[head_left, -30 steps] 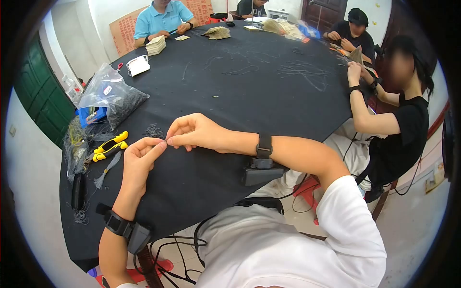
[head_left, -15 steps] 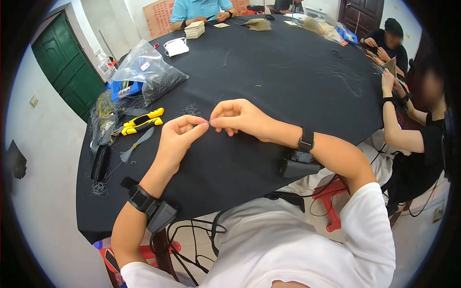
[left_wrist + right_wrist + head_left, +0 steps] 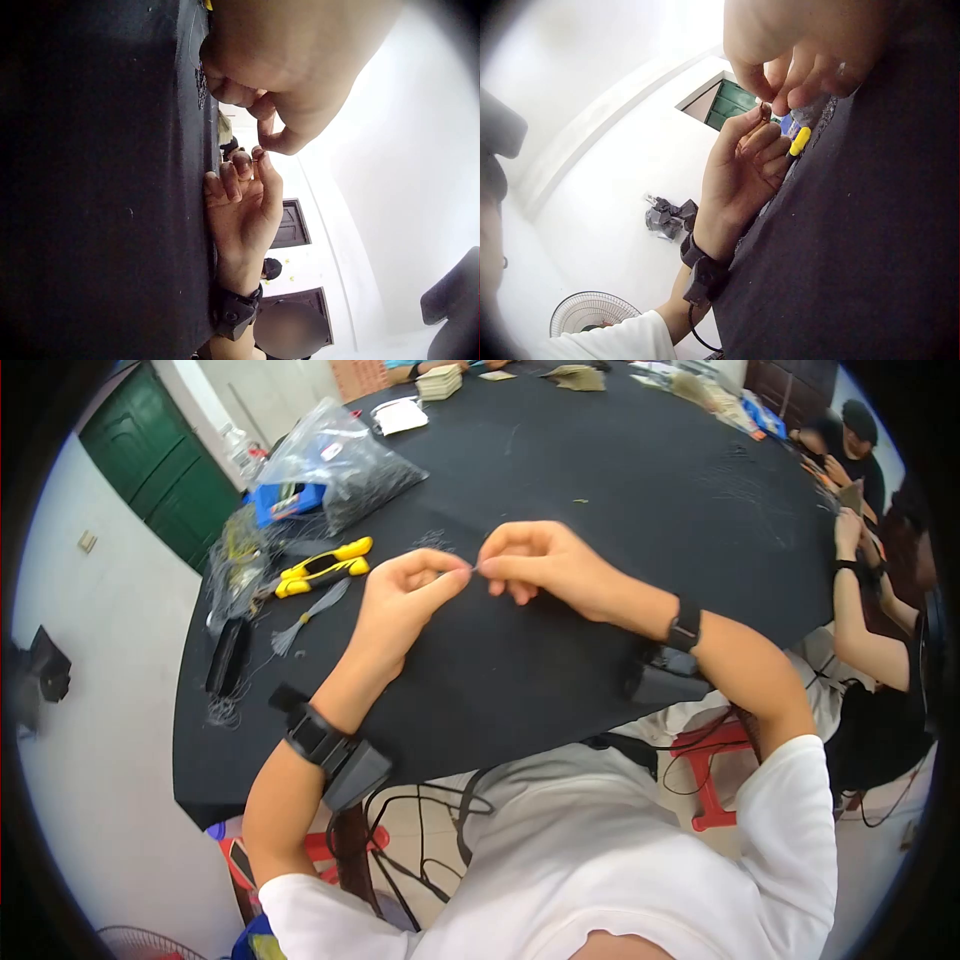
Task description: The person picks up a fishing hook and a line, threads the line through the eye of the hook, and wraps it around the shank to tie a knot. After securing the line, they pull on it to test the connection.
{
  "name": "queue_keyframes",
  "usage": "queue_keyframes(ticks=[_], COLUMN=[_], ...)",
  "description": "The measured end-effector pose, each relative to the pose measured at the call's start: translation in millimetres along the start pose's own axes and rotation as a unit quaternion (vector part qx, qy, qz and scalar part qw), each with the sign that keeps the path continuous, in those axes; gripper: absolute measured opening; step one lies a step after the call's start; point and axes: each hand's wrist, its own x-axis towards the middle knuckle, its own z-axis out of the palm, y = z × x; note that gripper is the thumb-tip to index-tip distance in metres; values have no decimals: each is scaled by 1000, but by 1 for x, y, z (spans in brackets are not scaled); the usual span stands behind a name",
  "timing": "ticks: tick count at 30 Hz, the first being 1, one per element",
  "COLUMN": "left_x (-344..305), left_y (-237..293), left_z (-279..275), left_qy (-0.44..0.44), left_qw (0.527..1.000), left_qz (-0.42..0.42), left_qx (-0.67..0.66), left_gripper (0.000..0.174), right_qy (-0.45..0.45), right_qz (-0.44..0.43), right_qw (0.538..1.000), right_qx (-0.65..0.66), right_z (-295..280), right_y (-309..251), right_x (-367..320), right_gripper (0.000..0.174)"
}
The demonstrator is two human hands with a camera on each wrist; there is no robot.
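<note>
Above the black cloth, my left hand (image 3: 395,600) and right hand (image 3: 555,565) meet almost fingertip to fingertip. Each pinches a small dark, thin piece (image 3: 474,570) between thumb and forefinger; its exact shape is too small to tell. In the left wrist view the right hand (image 3: 244,202) has its other fingers curled, with the thin piece at its thumb tip. The right wrist view shows the left hand (image 3: 739,172) holding a tiny dark bit (image 3: 761,106) at its fingertips. Just behind the hands lies a small pile of dark wire-like pieces (image 3: 432,541).
Yellow-handled pliers (image 3: 322,567), a tied grey bundle (image 3: 305,620), a black case (image 3: 228,658) and tangled strands lie at the left. Behind them stands a clear bag of dark pieces (image 3: 375,485) beside a blue box (image 3: 284,504). Other people sit around the round table (image 3: 600,480).
The head view has shifted, so the table and hands appear farther up and right. A narrow gap now shows between the fingertips of the two hands, which were nearly touching before.
</note>
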Motion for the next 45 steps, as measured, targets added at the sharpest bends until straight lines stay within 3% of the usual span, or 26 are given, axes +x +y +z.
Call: queue_keyframes(ticks=[45], left_x=[4], left_y=[4], left_z=[6], left_qy=[3], left_qw=[1000], left_qz=[10], left_qx=[-10], left_gripper=[17], right_qy=[-1], right_qz=[-12], right_qw=[999], right_qx=[-30], right_z=[-2], right_y=[-4], right_x=[-2], right_gripper=[17])
